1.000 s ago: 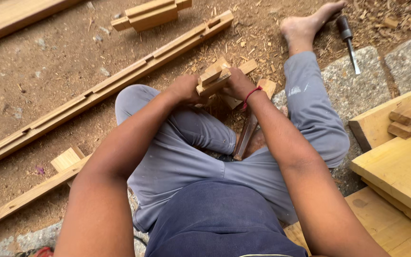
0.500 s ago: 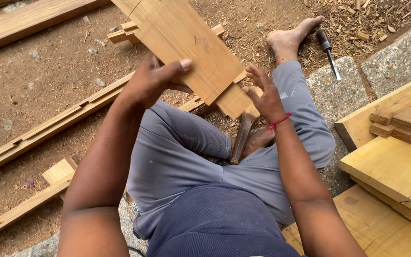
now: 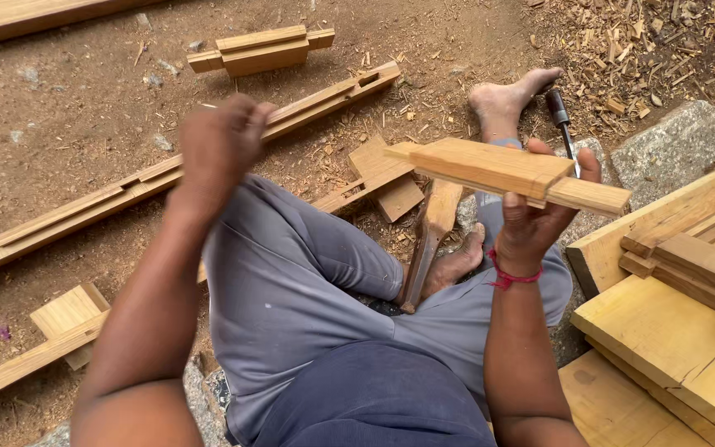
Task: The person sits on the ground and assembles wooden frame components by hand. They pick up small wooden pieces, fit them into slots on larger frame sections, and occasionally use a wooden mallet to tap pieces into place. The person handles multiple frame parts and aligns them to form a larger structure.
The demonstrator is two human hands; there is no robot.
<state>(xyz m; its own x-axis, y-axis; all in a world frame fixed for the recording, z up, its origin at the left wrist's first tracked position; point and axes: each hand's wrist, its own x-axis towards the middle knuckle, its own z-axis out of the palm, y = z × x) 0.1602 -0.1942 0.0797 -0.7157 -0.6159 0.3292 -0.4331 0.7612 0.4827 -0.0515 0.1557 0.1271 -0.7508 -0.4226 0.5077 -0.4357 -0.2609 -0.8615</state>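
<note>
Bare dirt ground [image 3: 84,124], reddish-brown, strewn with wood chips and shavings; grey stone blocks along the right edge. The person sits on it, legs in grey trousers, barefoot.

Right hand [image 3: 539,219]: raised, fingers wrapped from below around a flat pale-yellow wooden block with a narrower tongue at its end [image 3: 506,170]. The block is held level in the air above the right knee, tongue pointing right. A red thread bracelet [image 3: 511,277] circles the wrist.

Left hand [image 3: 221,141]: lifted above the left knee, fingers curled into a loose fist, back of the hand toward the camera. Whether it holds anything cannot be told.

Between the legs, a worn wooden mallet handle [image 3: 428,240] lies lengthwise near the tucked foot. Just beyond it, flat offcuts of wood [image 3: 386,178] rest on the ground.

A dark-handled chisel [image 3: 562,120] lies beside the outstretched foot [image 3: 506,99], near the stone.

A long grooved timber rail with a slot near its end [image 3: 159,178] runs diagonally across the ground behind the left hand. Farther off, a short joined wooden piece [image 3: 262,48]. At lower left, a small square block [image 3: 68,313] resting on another rail.

Stacked yellow planks [image 3: 672,323] fill the right side.
</note>
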